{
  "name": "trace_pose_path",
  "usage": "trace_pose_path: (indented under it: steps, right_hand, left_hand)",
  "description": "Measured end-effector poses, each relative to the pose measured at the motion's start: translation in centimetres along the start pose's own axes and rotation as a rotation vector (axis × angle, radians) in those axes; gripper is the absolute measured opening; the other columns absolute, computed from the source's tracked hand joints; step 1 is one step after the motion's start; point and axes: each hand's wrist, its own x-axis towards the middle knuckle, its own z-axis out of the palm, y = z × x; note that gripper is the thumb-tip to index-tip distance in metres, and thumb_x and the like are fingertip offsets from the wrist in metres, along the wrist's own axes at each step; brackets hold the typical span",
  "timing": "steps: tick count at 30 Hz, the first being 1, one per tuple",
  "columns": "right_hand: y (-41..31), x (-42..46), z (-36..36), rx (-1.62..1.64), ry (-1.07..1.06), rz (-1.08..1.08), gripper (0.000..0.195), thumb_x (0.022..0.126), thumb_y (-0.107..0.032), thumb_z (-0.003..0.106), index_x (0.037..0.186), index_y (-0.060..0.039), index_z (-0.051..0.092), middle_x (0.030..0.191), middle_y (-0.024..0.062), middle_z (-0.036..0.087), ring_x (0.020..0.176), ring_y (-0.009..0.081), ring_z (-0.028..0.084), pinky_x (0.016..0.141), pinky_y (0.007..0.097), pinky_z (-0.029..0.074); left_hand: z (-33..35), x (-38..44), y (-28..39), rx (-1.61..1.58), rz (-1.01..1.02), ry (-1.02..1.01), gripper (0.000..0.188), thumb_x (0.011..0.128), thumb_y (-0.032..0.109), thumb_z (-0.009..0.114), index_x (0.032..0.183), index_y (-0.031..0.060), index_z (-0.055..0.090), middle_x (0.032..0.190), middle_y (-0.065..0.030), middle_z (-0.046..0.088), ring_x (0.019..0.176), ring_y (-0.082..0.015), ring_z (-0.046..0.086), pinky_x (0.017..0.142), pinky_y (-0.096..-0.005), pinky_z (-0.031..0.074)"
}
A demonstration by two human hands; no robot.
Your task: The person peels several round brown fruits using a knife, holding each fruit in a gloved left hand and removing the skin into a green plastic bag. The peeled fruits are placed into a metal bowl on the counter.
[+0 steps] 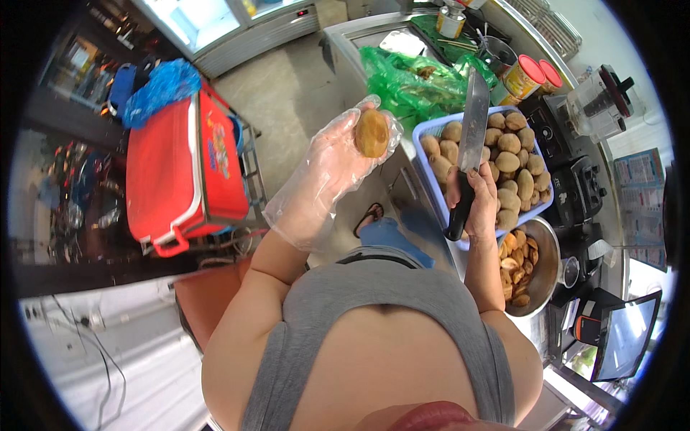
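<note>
A peeled brown fruit (pixel 372 134), which looks like a sapodilla, lies in my left hand (pixel 350 140), which wears a clear plastic glove. My bare right hand (pixel 477 199) grips the black handle of a wide-bladed knife (pixel 474 124), its blade pointing away from me. Under the knife stands a blue-violet plastic basket (pixel 428 186) of unpeeled brown fruits (pixel 508 161). Beside it, nearer me, a steel bowl (pixel 550 264) holds peeled, cut orange-brown fruit pieces (pixel 517 264).
Green plastic bags (pixel 409 86) lie on the counter beyond the basket. Red-lidded cans (pixel 524 75), a blender jug (pixel 595 105) and a monitor (pixel 628 334) line its right side. A red cooler box (pixel 161 172) with a blue bag (pixel 161 89) stands at left.
</note>
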Motion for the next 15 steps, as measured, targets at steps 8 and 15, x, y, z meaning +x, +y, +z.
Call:
trace_pose_path:
  steps: [8,15]
  right_hand:
    - [-1.3,13.8,-1.8,-0.059,0.085,-0.118,0.021,0.097,-0.021,0.045,0.111,-0.0048,0.047,0.082,0.0103,0.057,0.054,0.0104,0.047,0.047,0.0216,0.04]
    - [-1.4,18.3,-4.0,-0.269,0.302,-0.157,0.033,0.1,-0.033,0.045,0.117,-0.005,0.047,0.083,0.0068,0.058,0.056,0.0065,0.046,0.05,0.0181,0.038]
  left_hand:
    - [0.8,14.8,5.4,0.328,-0.168,0.082,0.03,0.092,0.01,0.052,0.121,0.0026,0.05,0.112,-0.0144,0.057,0.106,-0.0295,0.057,0.093,-0.0447,0.047]
    - [-2.5,28.6,8.4,0.393,-0.34,0.046,0.038,0.093,0.018,0.054,0.128,0.0034,0.047,0.115,-0.0156,0.056,0.109,-0.0331,0.055,0.094,-0.0482,0.048]
